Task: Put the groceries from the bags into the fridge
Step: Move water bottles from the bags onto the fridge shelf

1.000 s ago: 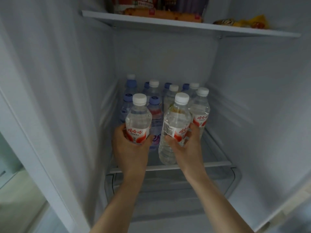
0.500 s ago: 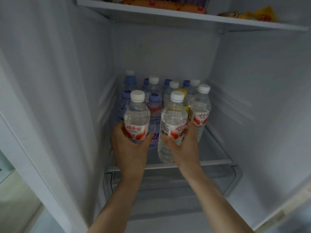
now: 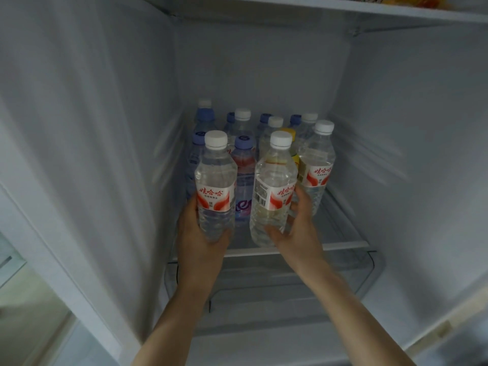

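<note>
Here both hands grip full water bottles low on the body, below the labels: the left hand (image 3: 200,241) wraps the left bottle (image 3: 216,188), the right hand (image 3: 295,233) the right bottle (image 3: 273,191), both upright at the near edge of the fridge shelf (image 3: 343,244), before the far bottles (image 3: 243,143). Full, they look heavy; thin smooth plastic likely dents and slips, so a low, wrapping grip seems wise.

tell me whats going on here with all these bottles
A person is loading water bottles into a fridge. The left hand grips one bottle and the right hand grips another, both at the front of a glass shelf where many bottles already stand behind them.
</note>
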The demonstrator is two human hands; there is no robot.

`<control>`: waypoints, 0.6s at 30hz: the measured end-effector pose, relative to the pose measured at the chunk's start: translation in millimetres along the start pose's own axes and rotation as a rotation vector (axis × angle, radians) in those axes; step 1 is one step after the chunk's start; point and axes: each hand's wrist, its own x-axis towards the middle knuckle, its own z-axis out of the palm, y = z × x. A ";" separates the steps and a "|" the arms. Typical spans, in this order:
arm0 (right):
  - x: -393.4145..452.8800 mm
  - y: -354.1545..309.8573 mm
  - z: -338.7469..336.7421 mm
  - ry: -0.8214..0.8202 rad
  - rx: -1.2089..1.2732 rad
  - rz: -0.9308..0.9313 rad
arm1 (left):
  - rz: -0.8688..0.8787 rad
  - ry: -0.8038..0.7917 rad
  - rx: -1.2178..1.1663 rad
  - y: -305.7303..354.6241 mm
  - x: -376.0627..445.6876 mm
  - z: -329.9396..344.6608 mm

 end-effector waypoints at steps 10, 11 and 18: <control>-2.5 0.1 21.8 0.135 -0.158 -0.013 | -0.020 0.118 0.056 0.5 -6.3 9.8; -3.4 -0.9 23.1 0.149 -0.163 -0.015 | -0.021 0.122 0.057 2.0 -6.9 10.6; -5.7 -1.9 24.2 0.160 -0.152 0.031 | -0.074 0.133 0.077 -6.2 -9.8 13.1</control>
